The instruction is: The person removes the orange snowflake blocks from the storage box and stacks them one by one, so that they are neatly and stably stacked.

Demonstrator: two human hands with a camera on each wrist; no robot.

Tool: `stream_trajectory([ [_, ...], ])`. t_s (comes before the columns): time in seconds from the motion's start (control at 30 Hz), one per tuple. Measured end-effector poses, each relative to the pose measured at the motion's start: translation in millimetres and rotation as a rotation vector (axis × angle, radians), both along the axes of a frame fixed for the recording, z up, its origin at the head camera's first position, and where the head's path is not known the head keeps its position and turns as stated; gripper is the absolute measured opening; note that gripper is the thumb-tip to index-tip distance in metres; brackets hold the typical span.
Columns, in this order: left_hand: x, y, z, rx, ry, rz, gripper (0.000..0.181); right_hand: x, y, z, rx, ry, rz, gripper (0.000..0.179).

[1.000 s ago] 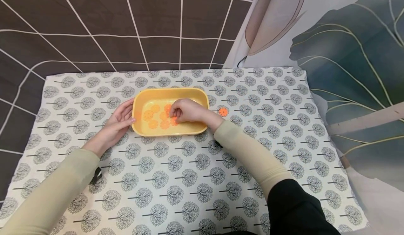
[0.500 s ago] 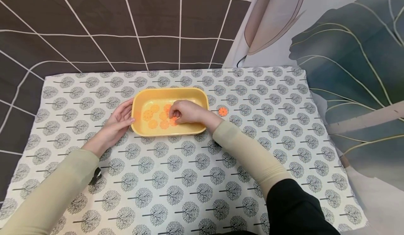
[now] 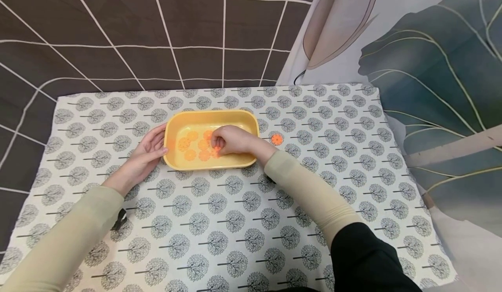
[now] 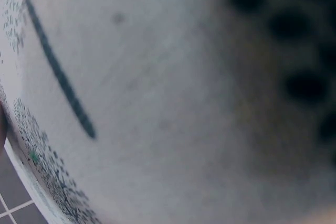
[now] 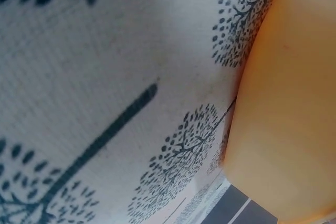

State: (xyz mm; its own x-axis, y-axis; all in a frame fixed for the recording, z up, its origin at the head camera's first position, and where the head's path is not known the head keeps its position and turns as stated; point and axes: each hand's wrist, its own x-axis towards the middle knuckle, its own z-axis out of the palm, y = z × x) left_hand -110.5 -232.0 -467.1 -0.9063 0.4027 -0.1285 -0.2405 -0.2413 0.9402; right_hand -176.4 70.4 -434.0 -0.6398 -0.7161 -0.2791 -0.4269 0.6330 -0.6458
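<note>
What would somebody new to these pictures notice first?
Probably the yellow tray on the tree-print cloth, with orange flower-shaped pieces inside. The left hand touches its left end; the right hand is inside, over the pieces. A lone orange piece lies on the cloth, right of the tray.

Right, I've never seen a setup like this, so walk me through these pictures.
There is no machine here, just a person's bare left hand and right hand. The wide picture comes from a camera worn on the head, looking down. The other two come from wrist cameras: the left shows mostly blurred cloth, the right shows cloth and the side of the yellow tray.

The tray stands on the tree-printed cloth, with flat orange pieces inside and one loose piece to its right. The left hand touches the tray's left end. The right hand reaches inside; whether it holds a piece is unclear.
</note>
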Motion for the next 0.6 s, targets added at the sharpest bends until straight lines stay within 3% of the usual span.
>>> stream_trajectory([
  [0.23,0.4,1.3,1.5,-0.016,-0.016,-0.003,0.076,-0.4,5,4.0,-0.032,-0.017,-0.030,0.013],
  [0.47,0.4,0.7,0.8,-0.007,-0.010,0.001,0.074,-2.7,15,18.6,-0.095,-0.049,-0.045,0.012],
  [0.6,0.0,0.4,0.6,-0.006,-0.008,-0.001,0.074,-3.4,25,27.6,-0.134,-0.017,-0.083,0.010],
])
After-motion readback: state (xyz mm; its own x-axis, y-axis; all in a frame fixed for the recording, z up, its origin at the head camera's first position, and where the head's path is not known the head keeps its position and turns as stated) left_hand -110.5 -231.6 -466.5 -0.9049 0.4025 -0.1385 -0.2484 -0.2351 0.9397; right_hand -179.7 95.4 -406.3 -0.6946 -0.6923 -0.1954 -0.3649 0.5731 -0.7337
